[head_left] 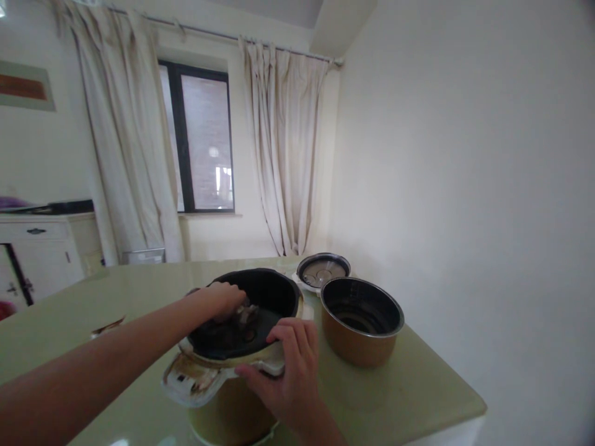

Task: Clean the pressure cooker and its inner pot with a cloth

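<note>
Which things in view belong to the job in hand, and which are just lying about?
Job in hand:
open cooker, gripped by the right hand
crumpled wad inside it, at the left hand
probably brown pot and round lid, though untouched

Apparently just lying about:
thin scrap on the table, far left
dark item on the cabinet
</note>
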`<state>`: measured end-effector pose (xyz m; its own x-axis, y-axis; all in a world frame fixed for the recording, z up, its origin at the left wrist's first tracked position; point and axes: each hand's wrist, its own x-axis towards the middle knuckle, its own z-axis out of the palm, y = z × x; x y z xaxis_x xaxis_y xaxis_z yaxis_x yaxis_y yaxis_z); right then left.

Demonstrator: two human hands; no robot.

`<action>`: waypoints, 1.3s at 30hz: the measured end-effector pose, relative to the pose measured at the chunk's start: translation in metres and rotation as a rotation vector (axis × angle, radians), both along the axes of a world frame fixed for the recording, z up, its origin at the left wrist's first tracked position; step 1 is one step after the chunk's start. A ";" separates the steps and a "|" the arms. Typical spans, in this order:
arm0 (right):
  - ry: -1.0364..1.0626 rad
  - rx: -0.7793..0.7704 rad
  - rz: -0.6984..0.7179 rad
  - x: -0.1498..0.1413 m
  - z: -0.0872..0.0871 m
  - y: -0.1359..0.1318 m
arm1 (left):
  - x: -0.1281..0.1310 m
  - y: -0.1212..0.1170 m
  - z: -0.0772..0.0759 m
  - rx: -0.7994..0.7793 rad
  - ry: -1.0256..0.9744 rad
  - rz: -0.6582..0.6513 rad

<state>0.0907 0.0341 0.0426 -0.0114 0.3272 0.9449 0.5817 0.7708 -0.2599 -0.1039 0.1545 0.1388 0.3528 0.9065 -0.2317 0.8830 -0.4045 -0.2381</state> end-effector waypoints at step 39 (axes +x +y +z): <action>-0.038 0.000 -0.014 0.004 0.000 -0.004 | 0.002 -0.003 -0.005 -0.219 -0.153 -0.023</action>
